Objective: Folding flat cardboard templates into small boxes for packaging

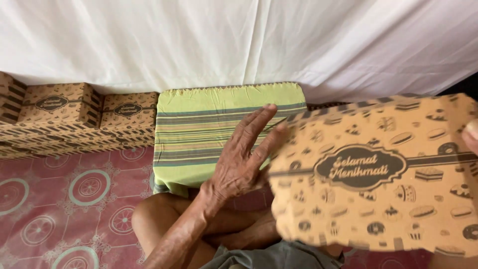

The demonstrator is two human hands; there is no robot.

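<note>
Brown printed cardboard box [378, 174] sits between both hands, left hand [244, 159] flat against its side.

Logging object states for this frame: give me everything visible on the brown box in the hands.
The brown box is flat, rectangular and looks like kraft cardboard, printed with dark cake and pastry drawings around a dark label panel, with striped bands along its edges. It appears closed, held up tilted at the right of the view, slightly blurred. The left hand presses open against its left edge; the right hand shows only as fingertips at its right edge.
</note>
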